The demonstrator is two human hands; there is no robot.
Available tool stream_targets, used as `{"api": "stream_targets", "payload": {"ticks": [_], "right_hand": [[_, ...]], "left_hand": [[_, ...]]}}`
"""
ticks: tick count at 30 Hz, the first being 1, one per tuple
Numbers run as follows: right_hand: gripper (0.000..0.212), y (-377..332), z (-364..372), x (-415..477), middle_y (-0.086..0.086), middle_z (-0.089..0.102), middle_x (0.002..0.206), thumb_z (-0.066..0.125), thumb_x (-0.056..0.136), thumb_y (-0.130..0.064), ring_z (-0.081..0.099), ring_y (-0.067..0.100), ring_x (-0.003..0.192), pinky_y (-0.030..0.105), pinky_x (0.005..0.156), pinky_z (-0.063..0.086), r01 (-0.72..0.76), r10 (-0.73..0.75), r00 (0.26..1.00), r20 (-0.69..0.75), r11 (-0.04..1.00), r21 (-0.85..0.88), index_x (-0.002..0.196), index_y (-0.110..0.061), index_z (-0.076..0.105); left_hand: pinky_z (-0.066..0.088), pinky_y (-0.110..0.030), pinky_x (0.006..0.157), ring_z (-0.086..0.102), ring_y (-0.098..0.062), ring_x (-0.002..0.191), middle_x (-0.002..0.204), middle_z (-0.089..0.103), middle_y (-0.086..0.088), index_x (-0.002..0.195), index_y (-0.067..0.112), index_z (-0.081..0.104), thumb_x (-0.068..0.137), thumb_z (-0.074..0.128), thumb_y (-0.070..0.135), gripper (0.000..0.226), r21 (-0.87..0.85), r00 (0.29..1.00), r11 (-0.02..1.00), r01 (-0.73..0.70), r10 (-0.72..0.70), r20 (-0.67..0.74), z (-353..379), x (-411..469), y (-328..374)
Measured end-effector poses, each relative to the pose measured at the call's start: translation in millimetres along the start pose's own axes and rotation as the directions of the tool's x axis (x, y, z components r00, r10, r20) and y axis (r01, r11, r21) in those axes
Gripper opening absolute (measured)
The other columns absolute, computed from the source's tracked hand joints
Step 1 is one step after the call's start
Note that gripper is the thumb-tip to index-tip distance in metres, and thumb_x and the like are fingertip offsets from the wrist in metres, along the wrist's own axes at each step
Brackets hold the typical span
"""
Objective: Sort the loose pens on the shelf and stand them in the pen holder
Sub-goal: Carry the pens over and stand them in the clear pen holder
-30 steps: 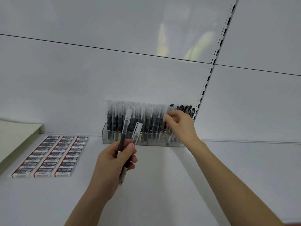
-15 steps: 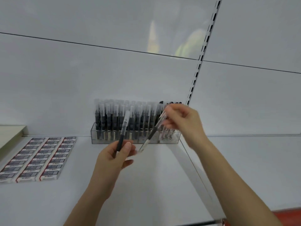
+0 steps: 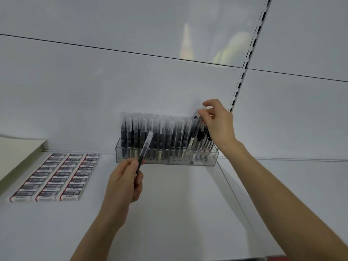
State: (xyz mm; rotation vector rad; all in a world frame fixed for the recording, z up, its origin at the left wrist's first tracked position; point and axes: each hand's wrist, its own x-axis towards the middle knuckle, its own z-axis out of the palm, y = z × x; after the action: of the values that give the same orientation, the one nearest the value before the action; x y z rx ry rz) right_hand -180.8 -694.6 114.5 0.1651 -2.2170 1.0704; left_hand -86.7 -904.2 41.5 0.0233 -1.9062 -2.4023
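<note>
shelf (image 3: 178,223): white and bare between your arms; a seam (image 3: 235,196) runs from the holder's right end toward the front edge.
pen holder (image 3: 165,160): clear, against the back wall (image 3: 94,91), packed with upright pens; those at its right end lean.
erasers (image 3: 54,176): three rows lying flat on the left, well apart from your hands.
right hand (image 3: 219,125): you pinch the cap of a pen (image 3: 197,120) at the holder's right end.
left hand (image 3: 125,182): you grip a second pen (image 3: 146,147), cap up, tilted right, in front of the holder.
change: half a second ago the right pen hung slanted before the holder; now it is among the rightmost pens.
hard to see: its tip is lost among the others, so whether it is seated cannot be told.
</note>
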Motion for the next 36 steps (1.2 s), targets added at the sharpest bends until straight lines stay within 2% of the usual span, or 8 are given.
{"api": "stream_targets", "payload": {"ticks": [3,7,14,23,28,31,33,36], "right_hand": [[0.024,-0.4,0.8,3.3,0.016,0.066,0.099,0.052,0.093,-0.018,0.062,0.027,0.078,0.039,0.075,0.053,0.026,-0.026,1.0,0.016,0.999,-0.033,0.114,-0.007,0.053],[0.024,0.6,1.4,6.6,0.018,0.066,0.099,0.051,0.094,-0.016,0.059,0.028,0.074,0.038,0.073,0.051,0.054,-0.053,0.998,0.021,0.996,-0.068,0.115,-0.003,0.052],[0.022,4.4,4.0,4.7,0.019,0.067,0.094,0.051,0.094,-0.013,0.063,0.032,0.079,0.037,0.074,0.052,0.106,-0.102,0.994,0.041,0.99,-0.091,0.11,0.001,0.055],[0.02,8.2,13.0,5.0,0.017,0.066,0.091,0.051,0.094,-0.013,0.055,0.023,0.073,0.03,0.068,0.045,0.071,-0.054,0.993,0.106,0.984,-0.162,0.106,0.001,0.056],[0.021,10.3,14.7,3.1,0.02,0.066,0.081,0.047,0.094,-0.009,0.061,0.033,0.075,0.043,0.072,0.049,0.167,-0.09,0.971,0.219,0.916,-0.365,0.088,0.006,0.061],[0.025,11.9,15.0,3.0,0.012,0.05,0.064,0.043,0.089,0.005,0.046,0.028,0.065,0.035,0.063,0.039,0.239,-0.086,0.943,0.323,0.848,-0.473,0.066,0.0,0.051],[0.027,11.6,13.6,2.1,0.006,0.039,0.062,0.042,0.088,0.005,0.038,0.023,0.064,0.036,0.061,0.035,0.246,-0.066,0.932,0.357,0.837,-0.488,0.062,-0.005,0.044],[0.023,7.3,8.6,-4.7,0.008,0.045,0.07,0.046,0.089,0.0,0.043,0.024,0.068,0.037,0.065,0.039,0.238,-0.052,0.921,0.387,0.86,-0.451,0.067,-0.008,0.045]], "left_hand": [[0.019,-0.014,0.032,0.025,-0.004,0.031,0.045,0.041,0.006,0.089,0.009,0.057,0.097,0.035,0.017,0.024,0.005,1.0,1.0,-0.003,0.003,-0.005,-0.7,-0.4,-0.1],[0.019,-0.013,0.032,0.025,-0.004,0.032,0.045,0.042,0.006,0.088,0.008,0.057,0.097,0.037,0.016,0.024,0.004,1.0,1.0,-0.004,0.004,-0.013,0.6,-0.4,0.2],[0.019,-0.013,0.032,0.025,-0.004,0.032,0.045,0.042,0.006,0.086,0.009,0.057,0.096,0.038,0.016,0.023,-0.006,1.0,1.0,-0.006,0.006,-0.026,2.6,1.1,-0.6],[0.02,-0.014,0.033,0.026,-0.005,0.033,0.048,0.043,0.004,0.088,0.009,0.058,0.096,0.037,0.017,0.024,-0.015,1.0,1.0,-0.019,0.019,-0.023,0.7,0.3,0.6],[0.018,-0.014,0.035,0.025,-0.006,0.034,0.05,0.043,0.002,0.091,0.006,0.059,0.096,0.037,0.015,0.024,-0.003,0.999,0.999,-0.033,0.033,-0.034,-3.3,-2.4,0.4],[0.017,-0.015,0.035,0.025,-0.005,0.034,0.051,0.044,0.002,0.09,0.007,0.06,0.096,0.038,0.015,0.024,-0.007,0.999,0.999,-0.043,0.042,-0.033,-5.0,-5.1,2.1],[0.018,-0.016,0.035,0.026,-0.005,0.034,0.054,0.045,0.001,0.088,0.007,0.059,0.095,0.039,0.015,0.022,-0.007,0.999,0.999,-0.038,0.038,-0.031,-4.4,-6.3,3.3],[0.023,-0.017,0.035,0.031,-0.006,0.036,0.059,0.048,-0.003,0.083,0.009,0.057,0.094,0.042,0.015,0.02,0.015,0.999,0.999,-0.041,0.041,-0.027,-2.7,-8.1,5.1]]}}
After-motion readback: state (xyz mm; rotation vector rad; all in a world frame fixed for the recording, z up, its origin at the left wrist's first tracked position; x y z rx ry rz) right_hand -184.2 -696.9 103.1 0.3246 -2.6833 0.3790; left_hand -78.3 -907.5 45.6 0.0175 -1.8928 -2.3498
